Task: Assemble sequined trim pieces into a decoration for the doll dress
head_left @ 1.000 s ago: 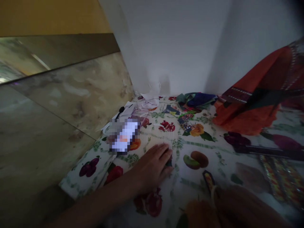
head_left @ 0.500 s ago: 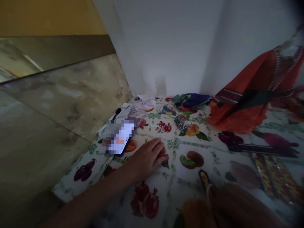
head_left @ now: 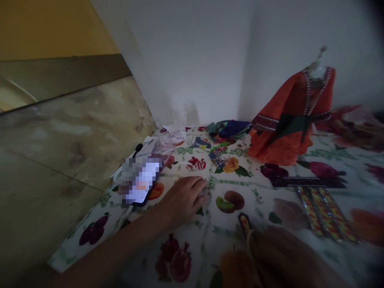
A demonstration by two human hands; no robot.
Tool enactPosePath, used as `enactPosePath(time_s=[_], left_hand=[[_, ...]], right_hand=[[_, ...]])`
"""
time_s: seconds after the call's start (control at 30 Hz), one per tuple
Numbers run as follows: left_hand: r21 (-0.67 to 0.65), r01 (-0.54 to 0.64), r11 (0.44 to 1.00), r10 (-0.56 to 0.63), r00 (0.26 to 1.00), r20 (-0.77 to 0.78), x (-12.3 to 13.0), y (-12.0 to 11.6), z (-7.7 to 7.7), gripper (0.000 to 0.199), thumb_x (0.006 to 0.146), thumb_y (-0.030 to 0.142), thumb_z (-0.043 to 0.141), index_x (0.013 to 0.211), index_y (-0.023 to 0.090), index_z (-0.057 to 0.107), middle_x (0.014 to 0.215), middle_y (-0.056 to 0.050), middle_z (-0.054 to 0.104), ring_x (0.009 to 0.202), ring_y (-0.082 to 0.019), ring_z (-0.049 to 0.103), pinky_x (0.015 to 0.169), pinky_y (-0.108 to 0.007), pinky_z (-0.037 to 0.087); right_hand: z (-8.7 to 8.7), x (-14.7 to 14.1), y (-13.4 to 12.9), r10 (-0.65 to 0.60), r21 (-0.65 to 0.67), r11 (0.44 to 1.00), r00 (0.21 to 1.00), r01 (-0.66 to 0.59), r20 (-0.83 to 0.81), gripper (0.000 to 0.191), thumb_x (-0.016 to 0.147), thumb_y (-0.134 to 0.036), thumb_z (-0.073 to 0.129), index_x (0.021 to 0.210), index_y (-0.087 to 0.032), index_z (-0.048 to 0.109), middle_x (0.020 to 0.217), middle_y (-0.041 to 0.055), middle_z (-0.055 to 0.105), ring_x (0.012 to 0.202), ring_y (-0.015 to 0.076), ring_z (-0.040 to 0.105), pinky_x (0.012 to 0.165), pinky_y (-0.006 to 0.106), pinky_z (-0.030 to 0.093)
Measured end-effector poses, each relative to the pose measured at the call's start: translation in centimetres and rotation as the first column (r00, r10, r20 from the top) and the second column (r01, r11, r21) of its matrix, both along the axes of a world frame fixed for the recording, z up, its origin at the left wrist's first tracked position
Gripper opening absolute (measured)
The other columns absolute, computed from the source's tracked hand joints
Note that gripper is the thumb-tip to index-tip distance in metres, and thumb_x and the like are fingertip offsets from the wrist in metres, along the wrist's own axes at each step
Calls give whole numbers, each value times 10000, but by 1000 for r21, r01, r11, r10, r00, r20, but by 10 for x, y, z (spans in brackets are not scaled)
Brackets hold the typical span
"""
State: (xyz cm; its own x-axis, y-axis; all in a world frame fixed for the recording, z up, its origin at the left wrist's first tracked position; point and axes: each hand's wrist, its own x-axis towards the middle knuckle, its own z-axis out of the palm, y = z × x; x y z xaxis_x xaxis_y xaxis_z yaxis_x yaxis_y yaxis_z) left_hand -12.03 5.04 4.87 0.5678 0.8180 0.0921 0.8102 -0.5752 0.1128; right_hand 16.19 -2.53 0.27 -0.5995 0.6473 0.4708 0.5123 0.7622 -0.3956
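My left hand (head_left: 187, 198) rests low over the fruit-print tablecloth (head_left: 222, 228), fingers bent and thumb close to the forefinger. Whatever its fingertips pinch is too faint to name; a thin, dotted clear piece shows just beyond them. Dark and blurred at the lower right, my right hand (head_left: 279, 252) is closed over the lower part of a small patterned strip (head_left: 245, 224). That strip has a dark edge and a pointed top. A pale curved band (head_left: 249, 242) runs beside the right fingers.
A lit phone (head_left: 144, 182) lies left, near papers (head_left: 150, 146). Folded cloth (head_left: 229, 129) and small beaded pieces (head_left: 218, 156) lie behind. An orange dress (head_left: 288, 120) on a stand rises at the right. Before it are a dark strip (head_left: 309, 182) and several patterned strips (head_left: 325, 212).
The view has swung slightly right, so things sit further left and more of the dress shows. Both hands keep nearly the same places on the cloth.
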Motion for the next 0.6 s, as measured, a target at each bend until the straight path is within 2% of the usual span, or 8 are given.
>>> enactPosePath(time_s=[0.1,0.2,0.33,0.4,0.47,0.53,0.6], left_hand=[[30,16,999,-16,1000,11,3,23,3,333,1010,309,484,1281,142,580,1310,-156,636,1219,-294,585,1043,-463,478],[44,37,998,-38,999,12,15,49,5,280,974,212,503,1231,160,601,1285,-145,638,1206,-291,587,1044,-460,468],[38,28,999,-28,999,19,34,80,7,331,905,141,540,1226,178,614,1269,-128,635,1201,-288,594,1056,-459,456],[30,-25,999,24,999,38,39,96,8,356,890,142,567,1241,177,614,1281,-128,628,1213,-294,589,1055,-461,462],[21,-131,991,129,989,72,39,112,9,350,920,152,551,1267,148,600,1288,-155,617,1201,-301,596,1031,-474,483],[-21,-226,974,227,969,94,37,127,8,312,967,215,553,1267,140,597,1251,-152,631,1136,-285,629,979,-474,521],[-95,-270,958,279,956,92,34,139,6,327,977,312,601,1268,163,595,1263,-119,624,1079,-253,646,913,-458,560]], right_hand=[[6,-2,1,24,-66,998,1000,-23,15,200,942,-108,460,847,-220,595,740,4,645,651,161,607,603,276,473],[10,-1,-1,2,-76,997,1000,-4,-16,234,937,-84,440,800,-209,581,707,2,626,639,157,575,599,278,448],[15,-1,-1,20,-107,994,1000,-22,-23,242,912,-48,443,784,-198,584,721,8,632,645,151,559,565,264,419],[19,-1,1,26,-131,991,1000,-27,-14,210,887,-49,470,809,-191,605,757,17,649,660,153,562,571,265,424],[22,-1,2,19,-158,987,1000,-18,3,188,861,-48,496,836,-183,625,786,24,662,671,156,567,591,271,434],[25,0,2,14,-175,984,1000,-11,17,184,857,-47,506,851,-175,638,809,33,672,687,157,576,608,274,442],[29,1,2,12,-181,983,1000,-7,26,179,887,-62,505,853,-169,645,825,42,679,700,157,584,614,273,445]])
